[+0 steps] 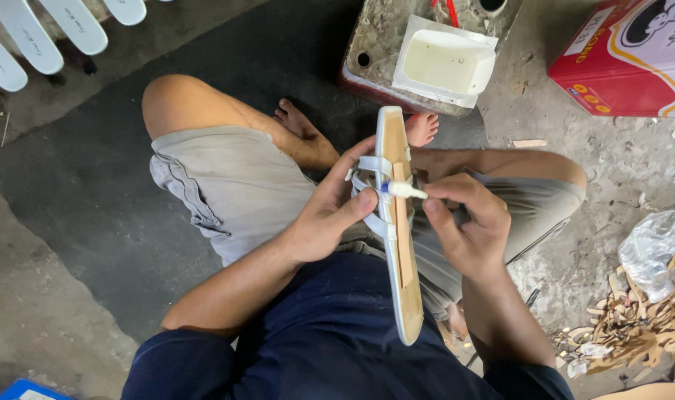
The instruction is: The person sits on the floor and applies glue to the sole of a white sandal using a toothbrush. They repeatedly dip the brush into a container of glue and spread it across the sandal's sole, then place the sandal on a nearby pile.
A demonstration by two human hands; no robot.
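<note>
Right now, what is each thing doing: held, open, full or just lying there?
Sandal sole: held on edge, straps on.
Left hand: gripping the straps.
Right hand: pinching a small white tool.
White tub: open, pale liquid inside.
Red box: lying shut.
White soles: lying in a row.

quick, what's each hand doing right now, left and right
Left hand: closed around the sandal sole, thumb on its pale straps.
Right hand: pinching a small white brush against the sole.
</note>
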